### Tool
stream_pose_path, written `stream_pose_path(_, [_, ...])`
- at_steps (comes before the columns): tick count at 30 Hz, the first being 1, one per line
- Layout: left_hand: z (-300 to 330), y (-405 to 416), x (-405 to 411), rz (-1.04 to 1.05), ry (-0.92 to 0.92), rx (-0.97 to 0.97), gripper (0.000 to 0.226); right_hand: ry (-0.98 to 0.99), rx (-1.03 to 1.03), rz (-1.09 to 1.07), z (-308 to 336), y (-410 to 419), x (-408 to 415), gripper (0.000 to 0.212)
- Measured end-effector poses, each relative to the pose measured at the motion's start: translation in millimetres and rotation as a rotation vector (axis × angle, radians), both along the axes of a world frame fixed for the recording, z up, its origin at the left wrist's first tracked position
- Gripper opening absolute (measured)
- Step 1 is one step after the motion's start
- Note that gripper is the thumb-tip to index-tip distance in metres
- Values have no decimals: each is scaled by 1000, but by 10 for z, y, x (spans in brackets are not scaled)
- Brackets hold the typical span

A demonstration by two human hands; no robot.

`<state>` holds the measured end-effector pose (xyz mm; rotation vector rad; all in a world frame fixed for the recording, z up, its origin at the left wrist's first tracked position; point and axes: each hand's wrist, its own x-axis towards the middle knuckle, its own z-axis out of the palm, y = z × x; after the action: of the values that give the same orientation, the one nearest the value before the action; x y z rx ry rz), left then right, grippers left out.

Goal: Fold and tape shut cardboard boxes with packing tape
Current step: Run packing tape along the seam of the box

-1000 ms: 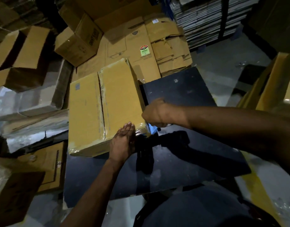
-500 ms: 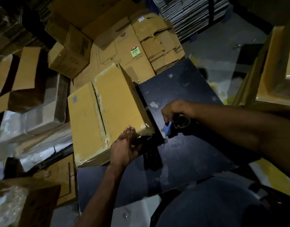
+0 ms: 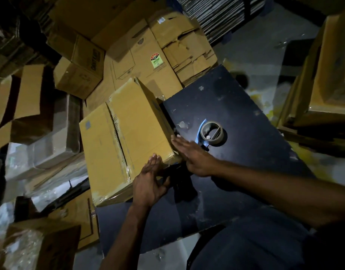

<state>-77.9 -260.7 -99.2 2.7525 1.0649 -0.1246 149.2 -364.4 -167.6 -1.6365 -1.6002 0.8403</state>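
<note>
Released from the right hand, the tape dispenser now sits mid-tabletop while both hands, left hand included, press straight, empty fingers onto the cardboard box at the tabletop's left edge, smoothing the tape end; turning the box likely follows.

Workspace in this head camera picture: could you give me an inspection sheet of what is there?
Surface: dark board, scuffed, with pale specks.
Job's things: cardboard box on the board's left edge, flaps closed, shiny tape along its centre seam; tape roll lying apart on the board beside a blue piece.
Clutter: nothing seen on the board.
Hands: left hand flat against the box's near end; right hand, fingers straight, at the box's near right corner.
Cables: nothing seen.
Surroundings: flattened cartons, a closed printed box, open boxes at left, dim light.
</note>
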Motion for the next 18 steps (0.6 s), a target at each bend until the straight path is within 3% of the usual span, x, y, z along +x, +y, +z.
stream_pose_path(6, [45,21,33,-14,36,10,83,244,-53,-70,-520,-156,-449,111])
stream_pose_path(9, [79,49,14,-25,57,5,85,156,-154,-61,-737,-293,-407,109])
stream_pose_path(11, [107,58,19,-31,66,-1,87,97,-104,-59,-827,-338,-303,106])
stream_pose_path(18, [110,47,7,-26,67,-26,90,216,-45,-195,-641,-127,-558,103])
